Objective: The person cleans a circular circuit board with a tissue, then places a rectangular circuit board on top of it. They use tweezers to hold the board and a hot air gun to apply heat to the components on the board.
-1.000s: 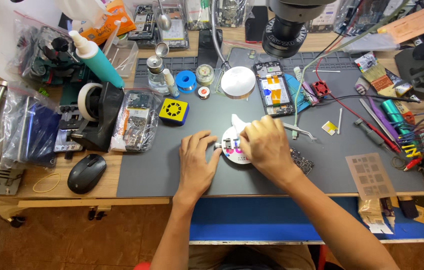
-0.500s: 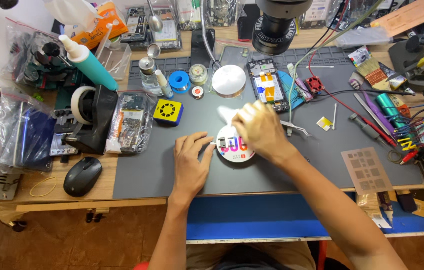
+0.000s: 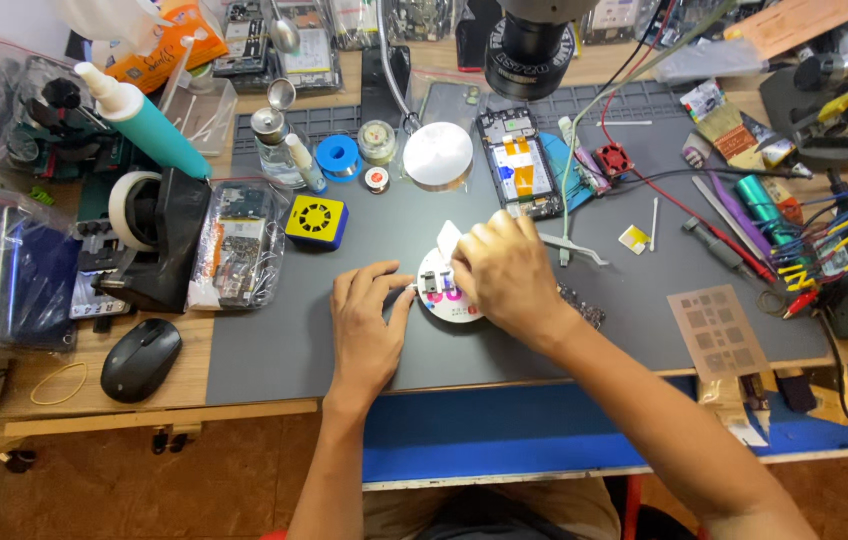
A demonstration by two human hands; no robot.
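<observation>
**Two hands working over a small round disc on the grey mat**

A white round disc (image 3: 447, 298) with pink and blue markings is lying flat on the grey work mat (image 3: 274, 340), near its front middle, and small dark parts are sitting on top of it. The right hand (image 3: 504, 275) is covering the disc's right half, fingers curled down and pinching a scrap of white paper (image 3: 447, 238) against it; what else the fingertips are gripping cannot be told. The left hand (image 3: 369, 320) is lying flat on the mat, holding nothing, its thumb and forefinger touching the disc's left edge.

Beyond the disc, an opened phone (image 3: 518, 165) is lying face down with its circuitry showing, just beside a round white lid (image 3: 438, 156). A yellow square block (image 3: 316, 220) is sitting to the left, with a blue solder spool (image 3: 338, 157) behind it. Metal tweezers (image 3: 572, 248) are lying right of the hand. A black mouse (image 3: 141, 358) is resting on the wooden edge at far left, and a microscope head (image 3: 532, 45) is hanging over the mat's rear.
</observation>
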